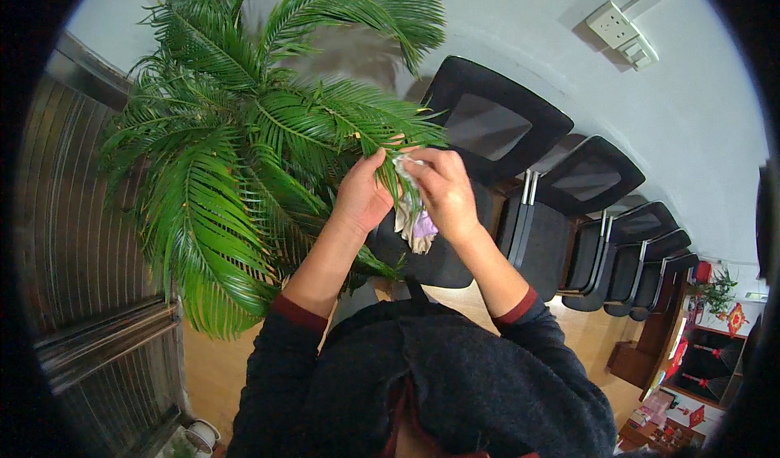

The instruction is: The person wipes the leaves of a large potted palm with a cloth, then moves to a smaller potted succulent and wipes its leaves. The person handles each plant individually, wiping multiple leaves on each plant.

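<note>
A large sago palm [207, 214] with long green fronds fills the left and upper left. My left hand [362, 195] holds one frond [332, 114] close to its tip, thumb on top and fingertips showing behind the leaflets. Pinched in my right hand [450, 190] is a crumpled whitish cloth [402, 164], which touches the leaflets beside my left fingers. Below the two hands shows a beige and lilac cloth [419, 226] above a dark chair seat. Whether it rests on the seat or hangs from my right hand, I cannot tell.
Black mesh-backed chairs [487, 126] stand in a row along the white wall. A power socket [615, 28] sits on that wall. A dark ribbed panel [85, 214] borders the plant at left. Wooden furniture [646, 360] with red decorations stands at far right.
</note>
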Available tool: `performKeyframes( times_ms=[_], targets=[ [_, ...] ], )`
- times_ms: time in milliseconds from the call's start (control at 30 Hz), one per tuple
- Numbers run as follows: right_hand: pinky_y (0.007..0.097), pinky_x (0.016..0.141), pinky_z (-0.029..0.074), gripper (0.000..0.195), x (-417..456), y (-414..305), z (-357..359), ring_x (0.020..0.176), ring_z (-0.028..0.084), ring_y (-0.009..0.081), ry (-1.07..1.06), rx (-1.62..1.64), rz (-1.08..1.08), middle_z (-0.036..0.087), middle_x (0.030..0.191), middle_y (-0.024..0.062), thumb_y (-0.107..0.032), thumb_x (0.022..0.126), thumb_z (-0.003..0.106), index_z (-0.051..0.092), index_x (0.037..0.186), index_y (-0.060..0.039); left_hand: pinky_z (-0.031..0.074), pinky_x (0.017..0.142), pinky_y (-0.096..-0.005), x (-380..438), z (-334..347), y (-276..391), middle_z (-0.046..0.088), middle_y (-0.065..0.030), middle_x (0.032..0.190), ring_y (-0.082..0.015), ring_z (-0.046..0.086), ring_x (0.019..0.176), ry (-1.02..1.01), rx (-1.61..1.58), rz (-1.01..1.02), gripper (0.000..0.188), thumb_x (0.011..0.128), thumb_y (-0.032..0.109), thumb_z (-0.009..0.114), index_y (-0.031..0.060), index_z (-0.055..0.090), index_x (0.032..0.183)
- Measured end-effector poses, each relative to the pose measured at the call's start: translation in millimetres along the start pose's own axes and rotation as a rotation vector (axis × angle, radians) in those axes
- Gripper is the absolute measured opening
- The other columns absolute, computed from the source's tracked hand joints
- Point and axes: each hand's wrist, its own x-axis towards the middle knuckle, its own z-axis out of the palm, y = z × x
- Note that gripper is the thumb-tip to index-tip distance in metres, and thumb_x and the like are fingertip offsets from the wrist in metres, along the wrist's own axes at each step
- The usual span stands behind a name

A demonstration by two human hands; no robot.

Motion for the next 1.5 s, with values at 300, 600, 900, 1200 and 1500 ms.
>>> performKeyframes(
  times_ms=[300,600,900,1200,1500],
  targets=[
    [0.0381,0.086,0.051,0.027,-60,51,-45,0.099,0.063,0.0298,0.217,-0.053,0.341,0.068,0.108,0.011,0.008,0.079,0.073,0.073,0.104,-0.0033,0.043,0.112,-0.053,3,8,15,0.051,-0.0263,0.147,-0.039,0.054,0.132,-0.117,0.03,0.009,0.042,0.109,0.024,0.043,0.0058,0.045,0.146],
    [0.0407,0.085,0.051,0.028,38,-13,-29,0.099,0.063,0.0294,0.072,-0.003,-0.139,0.067,0.106,0.0073,-0.005,0.075,0.069,0.072,0.103,-0.0078,0.047,0.108,-0.0426,2,13,3,0.061,-0.0139,0.136,-0.0244,0.061,0.122,0.097,0.016,-0.117,0.042,0.105,0.016,0.044,-0.0014,0.05,0.143],
    [0.0413,0.087,0.05,0.021,2,3,-24,0.095,0.062,0.0287,-0.078,0.16,-0.159,0.066,0.099,0.0057,-0.006,0.076,0.066,0.072,0.096,-0.0071,0.044,0.112,-0.0422,-3,21,6,0.058,-0.0182,0.142,-0.0271,0.057,0.13,-0.058,0.091,-0.115,0.045,0.108,0.021,0.038,-0.0001,0.047,0.147],
    [0.0406,0.086,0.052,0.024,-79,30,-62,0.098,0.066,0.0307,-0.118,0.091,0.164,0.07,0.102,0.0095,0.007,0.078,0.07,0.074,0.098,-0.0067,0.039,0.117,-0.0513,-1,25,15,0.05,-0.0259,0.147,-0.0377,0.049,0.138,-0.127,0.148,-0.066,0.048,0.11,0.026,0.036,-0.0004,0.04,0.15],
    [0.0394,0.084,0.05,0.037,12,-20,-30,0.099,0.062,0.0313,0.046,0.023,-0.077,0.066,0.107,0.0096,0.002,0.074,0.074,0.072,0.109,-0.0084,0.046,0.11,-0.0447,-8,19,8,0.059,-0.0207,0.137,-0.0288,0.058,0.127,-0.06,0.126,-0.045,0.04,0.11,0.022,0.037,0.0032,0.052,0.142]
  ],
)
